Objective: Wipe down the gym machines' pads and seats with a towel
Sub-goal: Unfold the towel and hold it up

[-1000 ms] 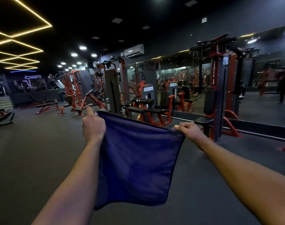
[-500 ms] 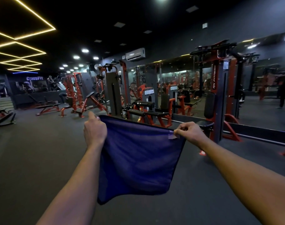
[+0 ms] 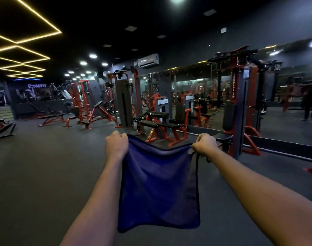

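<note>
Towel (image 3: 158, 189) dark blue, square, hanging slack, top corners pinched by both hands

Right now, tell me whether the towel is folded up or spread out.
Spread out. The blue towel hangs as a flat sheet, its top corners gripped by the left hand and right hand.

My blue towel (image 3: 158, 185) is soft matt cloth; beyond it, red painted metal machine frames (image 3: 171, 137), matt black padding (image 3: 228, 117), glossy mirror (image 3: 205, 89).

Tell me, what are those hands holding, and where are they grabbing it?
A blue towel, hanging down. The left hand grips its top left corner, the right hand its top right corner.
</note>
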